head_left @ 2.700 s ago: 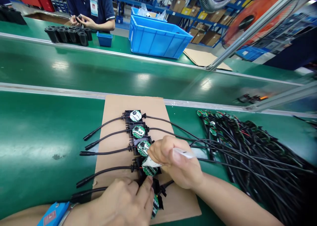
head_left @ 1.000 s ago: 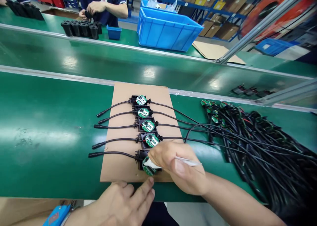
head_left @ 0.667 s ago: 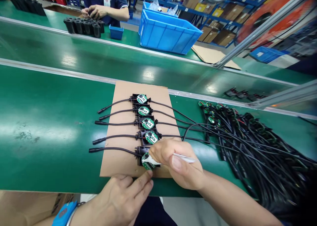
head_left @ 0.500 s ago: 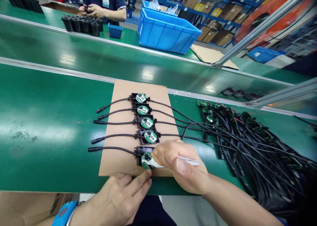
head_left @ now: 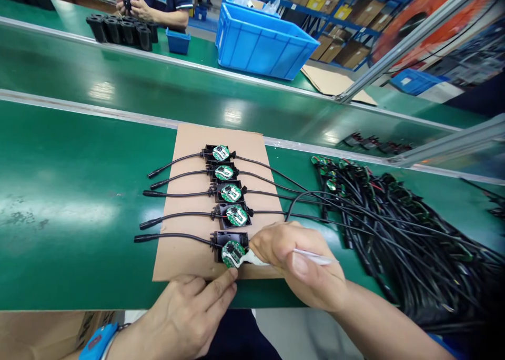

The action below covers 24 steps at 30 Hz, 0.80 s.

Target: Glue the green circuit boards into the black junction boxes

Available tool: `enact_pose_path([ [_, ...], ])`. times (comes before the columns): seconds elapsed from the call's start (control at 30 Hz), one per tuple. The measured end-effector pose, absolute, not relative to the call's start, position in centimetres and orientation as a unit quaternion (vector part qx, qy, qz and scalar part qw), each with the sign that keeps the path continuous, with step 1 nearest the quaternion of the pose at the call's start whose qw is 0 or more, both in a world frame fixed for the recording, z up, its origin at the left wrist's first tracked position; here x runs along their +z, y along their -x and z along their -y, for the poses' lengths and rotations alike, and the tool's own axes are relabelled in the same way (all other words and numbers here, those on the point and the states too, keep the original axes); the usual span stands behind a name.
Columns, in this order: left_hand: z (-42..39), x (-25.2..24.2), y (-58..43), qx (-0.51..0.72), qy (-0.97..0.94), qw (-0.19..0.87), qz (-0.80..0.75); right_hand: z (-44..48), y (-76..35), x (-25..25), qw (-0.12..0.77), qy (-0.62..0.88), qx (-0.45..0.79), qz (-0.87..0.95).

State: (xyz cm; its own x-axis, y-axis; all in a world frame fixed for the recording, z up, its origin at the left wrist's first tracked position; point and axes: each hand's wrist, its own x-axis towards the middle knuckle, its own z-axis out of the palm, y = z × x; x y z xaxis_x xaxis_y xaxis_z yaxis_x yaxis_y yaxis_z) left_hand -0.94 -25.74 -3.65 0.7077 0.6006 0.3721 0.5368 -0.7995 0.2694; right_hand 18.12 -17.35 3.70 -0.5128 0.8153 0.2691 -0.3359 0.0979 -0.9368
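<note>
My right hand (head_left: 303, 263) is closed around a white squeeze tube (head_left: 258, 258), its nozzle at the right edge of the nearest round green circuit board (head_left: 232, 253). A white line runs along that board's lower right edge. The board sits tilted over a black plastic housing (head_left: 232, 237). My left hand (head_left: 197, 307) lies with fingers stretched out, the index fingertip touching the board's lower edge. Beyond it several similar housings stand in a column, each with a round board such as this one (head_left: 236, 215) bearing white paste and black cables on both sides.
Under the housings lies a cardboard sheet (head_left: 185, 139) on the green table (head_left: 79, 192). A big heap of black cables (head_left: 394, 228) with boards fills the right. Across a low partition are a blue crate (head_left: 264, 44), black parts (head_left: 120, 30) and a co-worker's hands (head_left: 136, 5).
My right hand and the tube have shifted slightly right, from over the nearest board to its edge, uncovering more of it. The left fingertip stays at the board. The whole view has shifted slightly.
</note>
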Motion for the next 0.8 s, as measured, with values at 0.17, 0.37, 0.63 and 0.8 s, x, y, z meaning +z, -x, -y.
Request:
enact_pose_path([
  [0.17, 25.7, -3.4, 0.8, 0.229, -0.92, 0.068, -0.312, 17.0, -17.5, 3.8, 0.448, 0.201, 0.647, 0.583],
  [0.37, 25.7, -3.6, 0.9, 0.228, -0.923, 0.056, -0.305, 16.4, -17.8, 3.4, 0.427, 0.19, 0.605, 0.645],
  [0.63, 26.0, -4.1, 0.8, 0.221, -0.922, 0.041, -0.315, 16.5, -19.0, 3.7, 0.315, 0.138, 0.568, 0.748],
  [0.8, 25.9, -4.5, 0.6, 0.257, -0.91, 0.043, -0.322, 16.5, -19.4, 5.0, 0.325, 0.148, 0.629, 0.691],
])
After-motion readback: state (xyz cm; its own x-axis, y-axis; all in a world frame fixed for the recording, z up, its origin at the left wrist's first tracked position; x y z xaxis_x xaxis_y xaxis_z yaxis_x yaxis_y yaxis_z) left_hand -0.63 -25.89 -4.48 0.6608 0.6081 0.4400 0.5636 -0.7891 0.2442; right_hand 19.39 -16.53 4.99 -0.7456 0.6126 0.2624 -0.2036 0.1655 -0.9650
